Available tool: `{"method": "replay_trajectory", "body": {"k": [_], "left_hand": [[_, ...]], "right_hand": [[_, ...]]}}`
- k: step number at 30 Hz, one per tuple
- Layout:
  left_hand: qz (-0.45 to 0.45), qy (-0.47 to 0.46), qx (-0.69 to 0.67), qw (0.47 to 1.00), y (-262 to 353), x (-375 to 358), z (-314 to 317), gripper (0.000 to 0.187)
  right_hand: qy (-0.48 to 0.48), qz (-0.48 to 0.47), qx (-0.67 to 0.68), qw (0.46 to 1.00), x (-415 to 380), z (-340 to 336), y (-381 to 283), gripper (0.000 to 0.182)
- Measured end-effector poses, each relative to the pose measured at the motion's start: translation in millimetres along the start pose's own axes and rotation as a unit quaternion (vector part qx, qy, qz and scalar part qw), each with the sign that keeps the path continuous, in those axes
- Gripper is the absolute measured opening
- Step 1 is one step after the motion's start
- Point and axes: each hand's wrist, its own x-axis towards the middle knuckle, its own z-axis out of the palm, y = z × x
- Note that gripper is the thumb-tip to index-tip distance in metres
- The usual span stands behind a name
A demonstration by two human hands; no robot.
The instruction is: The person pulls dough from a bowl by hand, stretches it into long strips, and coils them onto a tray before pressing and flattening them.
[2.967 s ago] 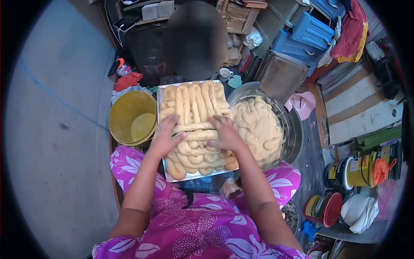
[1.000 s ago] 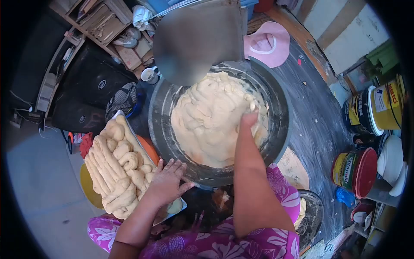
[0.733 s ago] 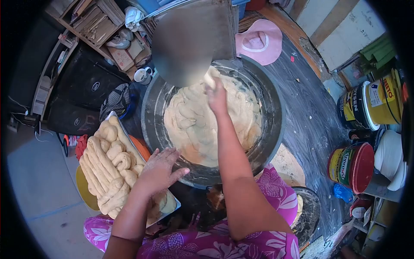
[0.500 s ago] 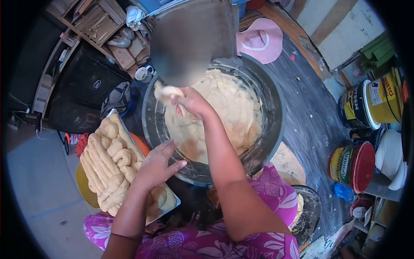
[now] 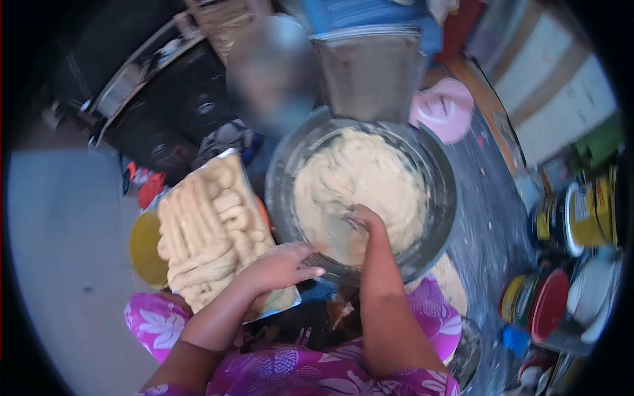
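A wide dark basin (image 5: pixel 444 204) holds a large mass of pale dough (image 5: pixel 386 178). My right hand (image 5: pixel 360 219) reaches into it from above, fingers curled low against the dough. A greyish flat patch shows beside those fingers; blur hides whether it is a tool or the basin floor. My left hand (image 5: pixel 285 266) rests at the basin's near-left rim with its fingers stretched and thumb apart, holding nothing. Under my left wrist lies a tray (image 5: pixel 288 301) loaded with several dough ropes and twisted pieces (image 5: pixel 198 224).
A yellow round container (image 5: pixel 146 247) stands left of the tray. Behind the basin are an upright brown panel (image 5: pixel 370 72) and a pink hat (image 5: pixel 444 111). Paint buckets (image 5: pixel 549 305) line the right side. A blurred patch covers part of the far side.
My right hand came down from the basin's far-left side, where it held a piece of dough, into the dough mass. My left hand stays near the rim. The view has shifted.
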Motion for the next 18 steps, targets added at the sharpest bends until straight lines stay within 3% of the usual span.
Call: {"method": "replay_trajectory", "body": {"k": [3,5,7,8,9,10,11,12,13,15,17,18], "left_hand": [[-0.081,-0.005,-0.222,0.972,-13,6,5,0.069],[-0.09,0.102,-0.547,0.826,-22,23,20,0.072],[-0.137,0.124,-0.738,0.649,-13,27,-1,0.068],[-0.128,0.134,-0.744,0.642,-8,24,-13,0.068],[-0.009,0.145,-0.795,0.589,-2,18,-26,0.06],[0.108,0.15,-0.83,0.526,2,10,-38,0.052],[0.114,0.15,-0.832,0.522,3,1,-50,0.052],[0.127,0.185,-0.821,0.526,4,-8,-63,0.036],[0.141,0.219,-0.808,0.529,5,-17,-77,0.021],[0.195,0.247,-0.847,0.429,0,-45,-109,0.014],[0.225,0.364,-0.78,0.457,17,-100,-139,0.018],[0.245,0.389,-0.768,0.445,5,-117,-147,0.016]], "right_hand": [[-0.037,-0.088,0.149,0.984,-59,-22,-94,0.035],[-0.033,-0.099,0.114,0.988,-112,-31,-167,0.035],[-0.058,-0.115,0.071,0.989,-167,-23,-233,0.032],[-0.067,-0.119,0.049,0.989,-187,-15,-254,0.031],[-0.07,-0.122,0.037,0.989,-200,-3,-268,0.031],[-0.011,-0.234,-0.004,0.972,-213,12,-277,0.028],[0.048,-0.34,-0.044,0.938,-222,26,-284,0.026],[0.101,-0.404,-0.048,0.908,-216,38,-283,0.031],[0.104,-0.403,-0.055,0.908,-215,47,-285,0.031],[0.207,-0.357,-0.003,0.911,-213,63,-294,0.032],[0.235,-0.32,-0.043,0.917,-186,77,-281,0.035],[0.222,-0.277,-0.11,0.928,-171,85,-268,0.031]]}}
